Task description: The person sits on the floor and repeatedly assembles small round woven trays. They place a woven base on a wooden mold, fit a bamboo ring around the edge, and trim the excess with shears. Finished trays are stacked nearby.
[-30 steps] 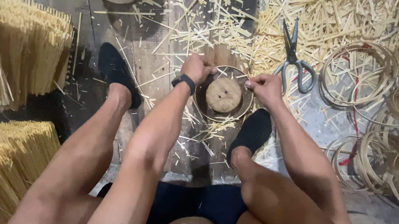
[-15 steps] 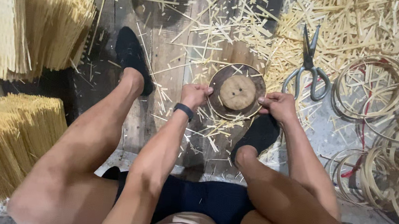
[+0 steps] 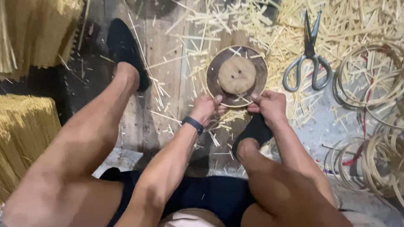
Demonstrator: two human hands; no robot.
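Wooden floor (image 3: 168, 54): two hands (image 3: 207, 107) (image 3: 271, 106), one round mould (image 3: 237, 75), one scissors (image 3: 309, 54)

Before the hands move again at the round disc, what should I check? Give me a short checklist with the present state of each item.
1. Left hand grips the disc rim: ok.
2. Right hand grips the rim: ok.
3. Disc lies flat on the plank: cannot tell.
4. Scissors apart from both hands: ok.
5. Floor around the disc free of bamboo scraps: not ok.
6. Hoops within the right hand's reach: cannot tell.
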